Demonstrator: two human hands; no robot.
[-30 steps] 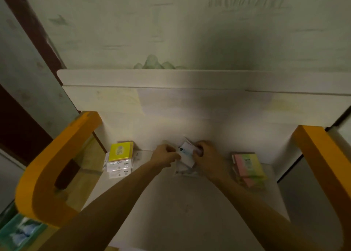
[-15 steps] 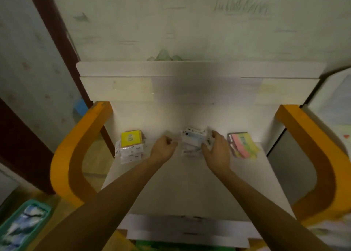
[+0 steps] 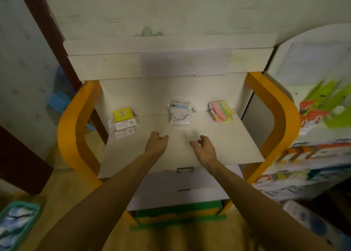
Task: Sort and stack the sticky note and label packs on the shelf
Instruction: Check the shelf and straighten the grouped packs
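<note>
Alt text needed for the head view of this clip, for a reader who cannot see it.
Two empty hands, left and right, hover above a white shelf holding three piles along its back: a yellow-topped stack at left, clear-wrapped packs in the middle, pink-and-yellow packs at right.

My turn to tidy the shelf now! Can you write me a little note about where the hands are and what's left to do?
Left hand: holds nothing, fingers loosely curled, above the shelf.
Right hand: open, holds nothing.
Three piles along the back: yellow pile on the left, white pile in the middle, pink pile on the right.
Done: the packs look sorted by kind.
Left: the white pile and the bottom of the yellow pile look crooked, so perhaps straighten them.
</note>
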